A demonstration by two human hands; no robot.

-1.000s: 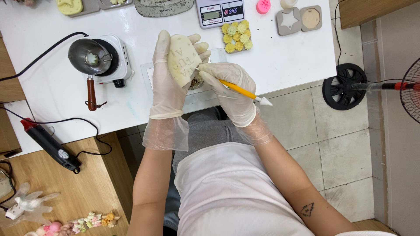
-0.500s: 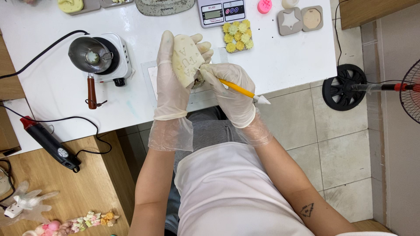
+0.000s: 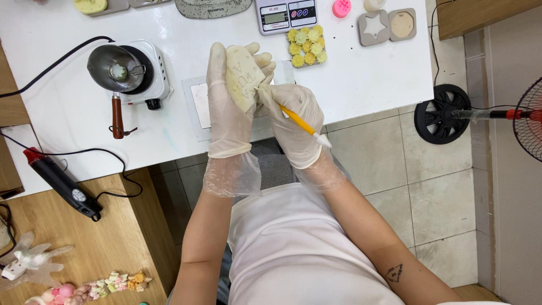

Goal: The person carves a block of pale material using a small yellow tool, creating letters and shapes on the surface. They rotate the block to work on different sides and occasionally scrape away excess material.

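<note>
My left hand (image 3: 226,107), in a clear glove, holds up a pale cream oval wax piece (image 3: 244,76) with letters carved into its face. My right hand (image 3: 293,121), gloved as well, grips a yellow carving tool (image 3: 299,123) with a white end; its tip touches the right edge of the wax piece. Both hands hover over a flat light mat (image 3: 197,110) on the white table (image 3: 361,79).
A small electric hotplate with a metal melting pot (image 3: 116,68) stands left of my hands. A digital scale (image 3: 285,14), yellow flower-shaped pieces (image 3: 306,46) and grey moulds (image 3: 388,26) lie behind. A heat gun (image 3: 62,183) rests on a wooden surface at left. A fan (image 3: 528,118) stands right.
Both hands have shifted slightly up and to the left with the wax piece; the tool tip stays against its right edge.
</note>
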